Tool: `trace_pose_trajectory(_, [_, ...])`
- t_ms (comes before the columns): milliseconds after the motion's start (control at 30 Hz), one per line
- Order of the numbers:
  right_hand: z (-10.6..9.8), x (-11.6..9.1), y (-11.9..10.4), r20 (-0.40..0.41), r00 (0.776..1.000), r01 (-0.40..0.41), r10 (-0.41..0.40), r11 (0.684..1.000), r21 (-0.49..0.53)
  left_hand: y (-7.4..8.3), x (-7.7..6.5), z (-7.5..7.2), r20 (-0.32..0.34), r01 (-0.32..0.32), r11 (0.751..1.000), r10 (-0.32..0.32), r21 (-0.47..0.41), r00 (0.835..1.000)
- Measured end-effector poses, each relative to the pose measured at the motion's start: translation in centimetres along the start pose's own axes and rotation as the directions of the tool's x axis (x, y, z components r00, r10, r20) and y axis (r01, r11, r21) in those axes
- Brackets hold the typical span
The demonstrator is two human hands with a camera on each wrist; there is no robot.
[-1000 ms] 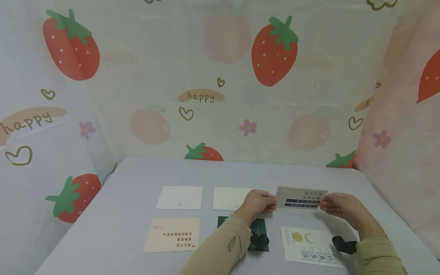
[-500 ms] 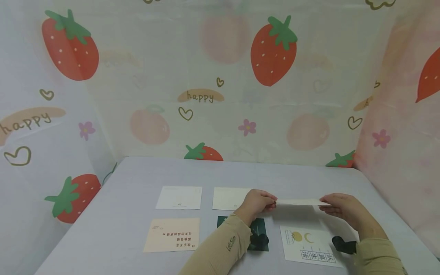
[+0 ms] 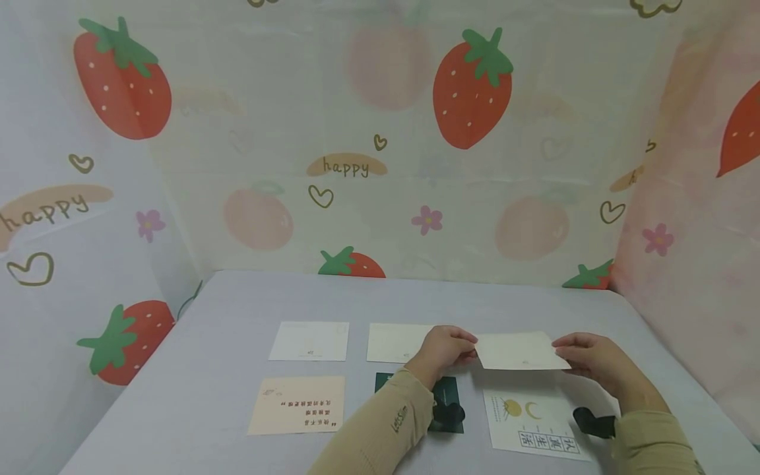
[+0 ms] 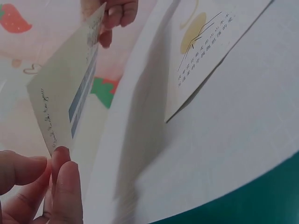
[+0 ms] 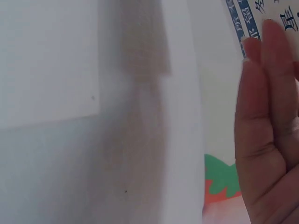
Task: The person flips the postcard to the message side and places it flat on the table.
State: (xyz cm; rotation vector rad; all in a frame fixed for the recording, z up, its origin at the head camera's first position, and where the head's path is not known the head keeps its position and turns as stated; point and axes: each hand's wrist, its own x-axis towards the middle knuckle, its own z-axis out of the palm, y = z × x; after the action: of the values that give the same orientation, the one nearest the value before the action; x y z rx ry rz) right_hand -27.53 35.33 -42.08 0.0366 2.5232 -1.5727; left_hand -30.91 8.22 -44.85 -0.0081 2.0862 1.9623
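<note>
Between both hands is a postcard [image 3: 519, 351], raised off the table, its plain cream back facing up in the head view. My left hand [image 3: 445, 349] pinches its left edge, and my right hand [image 3: 596, 361] holds the right edge. In the left wrist view the underside of the postcard [image 4: 65, 88] shows script and blue bars, with left fingers [image 4: 67, 186] on its near corner. Blue bars and characters also show past the right fingers [image 5: 254, 98]. Just nearer on the table lies a white sun-and-moon postcard [image 3: 531, 425], partly covered by the held one.
Two blank-backed cards, a left one [image 3: 309, 341] and a middle one [image 3: 388, 343], lie in the far row. A peach card with text [image 3: 299, 406] lies nearer; a dark green card [image 3: 451, 392] is partly hidden by the left sleeve [image 3: 386, 422]. A strawberry-print curtain [image 3: 356, 224] stands behind the table.
The held postcard has turned over: its printed face showed first, then it stood edge-on, and now its plain back shows. Both hands have stayed nearly in place; the cards on the table have not moved.
</note>
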Motion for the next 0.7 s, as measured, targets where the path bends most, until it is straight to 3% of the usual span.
trace_pose_trajectory(200, [-0.03, 0.14, 0.22, -0.013, 1.0, -0.015, 0.015, 1.0, -0.015, -0.06, -0.03, 0.15, -0.013, -0.017, 1.0, 0.017, 0.005, 1.0])
trace_pose_trajectory(700, [0.71, 0.77, 0.62, -0.107, 0.993, -0.049, 0.046, 0.998, -0.031, -0.51, -0.04, 0.26, 0.004, 0.023, 0.999, -0.023, 0.046, 1.0])
